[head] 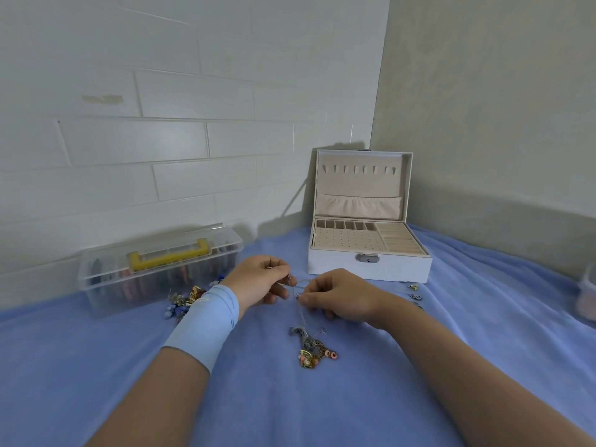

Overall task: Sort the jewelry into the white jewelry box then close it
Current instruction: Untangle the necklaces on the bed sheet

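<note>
The white jewelry box (369, 267) stands open at the back right of the blue cloth, its lid upright and its beige compartments bare. My left hand (261, 282) and my right hand (335, 298) both pinch a thin silver chain (300, 287) just in front of the box. The chain hangs down into a tangled heap of jewelry (309, 346) with pink beads and gold pieces lying on the cloth. Another small heap of blue and gold jewelry (182, 303) lies left of my left wrist. A few small pieces (414, 293) lie right of my right hand.
A clear plastic case with a yellow handle (161, 266) stands at the left against the white brick wall. A clear container (587, 295) pokes in at the right edge. A blue cloth (290, 408) covers the whole surface, bounded by walls behind and at right.
</note>
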{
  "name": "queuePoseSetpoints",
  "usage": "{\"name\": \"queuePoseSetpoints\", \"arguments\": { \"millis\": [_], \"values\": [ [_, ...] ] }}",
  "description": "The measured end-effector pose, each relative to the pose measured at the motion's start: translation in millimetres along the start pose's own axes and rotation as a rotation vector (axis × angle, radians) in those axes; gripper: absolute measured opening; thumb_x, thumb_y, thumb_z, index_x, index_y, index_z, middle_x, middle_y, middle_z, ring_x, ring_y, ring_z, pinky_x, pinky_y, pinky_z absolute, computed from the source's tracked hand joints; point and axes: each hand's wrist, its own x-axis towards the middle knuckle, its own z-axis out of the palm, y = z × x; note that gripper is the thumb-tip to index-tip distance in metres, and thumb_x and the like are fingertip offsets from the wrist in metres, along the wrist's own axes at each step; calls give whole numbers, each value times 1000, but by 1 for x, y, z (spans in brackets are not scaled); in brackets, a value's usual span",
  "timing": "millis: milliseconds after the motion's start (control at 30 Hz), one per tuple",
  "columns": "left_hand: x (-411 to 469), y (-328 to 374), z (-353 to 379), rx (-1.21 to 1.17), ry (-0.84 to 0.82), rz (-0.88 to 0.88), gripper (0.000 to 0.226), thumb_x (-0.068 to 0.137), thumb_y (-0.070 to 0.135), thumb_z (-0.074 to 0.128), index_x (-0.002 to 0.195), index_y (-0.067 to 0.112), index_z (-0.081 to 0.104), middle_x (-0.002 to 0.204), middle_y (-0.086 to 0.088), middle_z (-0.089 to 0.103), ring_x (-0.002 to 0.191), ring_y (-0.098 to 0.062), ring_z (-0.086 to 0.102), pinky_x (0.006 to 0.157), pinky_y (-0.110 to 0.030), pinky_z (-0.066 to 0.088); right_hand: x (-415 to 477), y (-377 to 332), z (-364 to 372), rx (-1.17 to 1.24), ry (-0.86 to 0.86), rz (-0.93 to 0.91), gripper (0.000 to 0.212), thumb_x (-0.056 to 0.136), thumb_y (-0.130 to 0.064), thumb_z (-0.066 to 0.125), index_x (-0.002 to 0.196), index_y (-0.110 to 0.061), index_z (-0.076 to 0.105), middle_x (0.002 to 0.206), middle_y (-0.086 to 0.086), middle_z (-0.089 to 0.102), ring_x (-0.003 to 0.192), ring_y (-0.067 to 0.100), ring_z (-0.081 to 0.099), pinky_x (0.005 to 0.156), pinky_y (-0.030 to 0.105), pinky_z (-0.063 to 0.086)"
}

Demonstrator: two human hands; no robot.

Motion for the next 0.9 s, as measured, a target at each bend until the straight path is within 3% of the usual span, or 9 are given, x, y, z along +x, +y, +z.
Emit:
{"name": "queuePoseSetpoints", "arguments": {
  "millis": [167,233,333,433,533,667,767,900],
  "values": [
    [5,-9,-6,508,71,129,12,96,14,54,91,19,63,83,5,74,59,-12,66,59,-21,50,3,4,0,14,37,13,13,90,-22,75,83,-12,72,65,-2,64,48,9,49,48,20,41],
    [7,-14,-5,644,69,145,11,96,17,55,91,25,61,84,8,72,69,-15,66,69,-27,53,3,4,0,15,45,2,12,91,-21,74,82,-14,70,67,0,65,44,6,48,47,18,41],
    [6,-14,-5,865,106,222,12,96,21,57,100,32,60,104,7,61,90,-15,59,80,-29,45,5,5,0,18,49,-7,12,92,-21,73,82,-14,70,70,4,66,44,7,48,48,19,41],
    [2,-7,-2,763,27,296,19,95,16,56,103,32,61,108,10,61,80,-6,55,77,-25,42,4,5,0,28,48,-7,13,93,-22,72,84,-13,70,70,3,67,45,9,48,48,21,41],
    [-2,-4,5,591,-137,216,15,91,23,66,106,26,66,98,8,73,63,-4,59,68,-21,49,5,5,0,25,59,-9,18,94,-27,70,85,-12,70,72,1,68,45,11,48,45,19,38],
    [0,-6,2,627,-131,235,6,89,28,71,94,26,73,78,9,74,52,-1,58,55,-11,44,4,6,0,28,59,17,22,98,-29,64,86,-11,70,77,-3,72,46,13,52,41,20,33],
    [0,-5,-2,586,-111,245,6,88,26,70,85,29,75,77,10,76,53,-7,59,60,-16,46,1,3,-1,166,-26,17,16,98,-24,64,91,-14,73,91,6,77,50,17,55,42,23,38],
    [-2,-4,-7,505,-124,207,6,89,26,69,86,25,74,78,14,75,56,-9,58,59,-17,46,-1,2,-2,250,-68,21,16,95,-15,67,107,-5,73,81,8,73,50,16,54,44,23,44]
  ]
}}
